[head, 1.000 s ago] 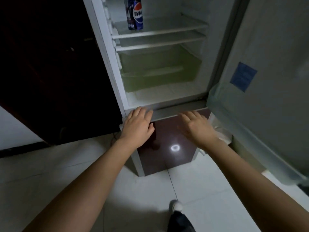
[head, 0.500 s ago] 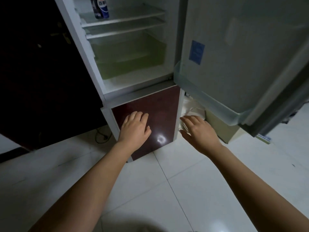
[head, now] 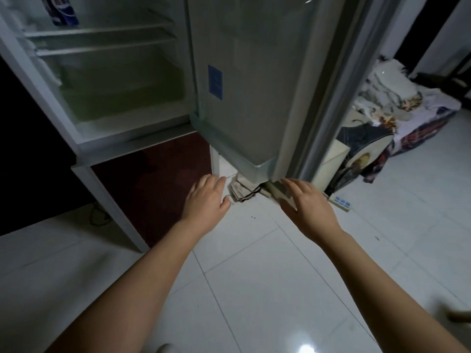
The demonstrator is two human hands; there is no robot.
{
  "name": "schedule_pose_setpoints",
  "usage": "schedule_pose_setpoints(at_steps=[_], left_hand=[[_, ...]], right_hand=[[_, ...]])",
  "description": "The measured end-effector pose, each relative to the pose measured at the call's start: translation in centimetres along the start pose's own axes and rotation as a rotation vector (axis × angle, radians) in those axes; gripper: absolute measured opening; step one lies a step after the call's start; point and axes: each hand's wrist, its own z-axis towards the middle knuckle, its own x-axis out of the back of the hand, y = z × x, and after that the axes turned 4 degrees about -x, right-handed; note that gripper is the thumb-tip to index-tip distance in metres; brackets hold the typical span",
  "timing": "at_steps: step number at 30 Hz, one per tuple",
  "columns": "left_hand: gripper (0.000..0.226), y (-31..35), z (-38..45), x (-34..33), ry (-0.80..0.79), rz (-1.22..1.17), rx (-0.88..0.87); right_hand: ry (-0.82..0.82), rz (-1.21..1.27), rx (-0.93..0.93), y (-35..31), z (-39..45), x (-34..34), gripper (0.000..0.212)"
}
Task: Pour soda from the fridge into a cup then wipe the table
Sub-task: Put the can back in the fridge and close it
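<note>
floor (head: 254,289): pale glossy tiles, a few dark specks near the folded papers
folded papers (head: 240,192): stacked on the floor, low beside the dark red panel
power strip (head: 340,202): white with blue sockets, lying on the tiles at right
round framed picture (head: 362,154): leaning among the clutter at right
crumpled fabric (head: 397,98): heaped, patterned, spread along the floor far right
black cable (head: 98,217): looped on the tiles at left

fridge (head: 122,103) open, soda can (head: 63,14) on shelf, hands empty.
</note>
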Motion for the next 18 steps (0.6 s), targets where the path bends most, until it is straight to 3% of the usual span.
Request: schedule_pose_setpoints(at_steps=[6, 14, 18], left_hand=[[0.051, 4.5, 3.4, -1.8, -0.018, -0.046, -0.027], [0.063, 5.8, 6.7, -3.8, -0.045, -0.06, -0.029], [0.064, 5.9, 7.7, -4.6, -0.063, -0.037, -0.026]], right_hand=[[-0.013, 0.073, -0.138, 5.7, 0.5, 1.3, 0.058], [-0.025, 0.257, -0.313, 8.1, 5.5, 2.7, 0.074], [0.065, 0.439, -0.283, 8.5, 7.7, 3.5, 0.07]])
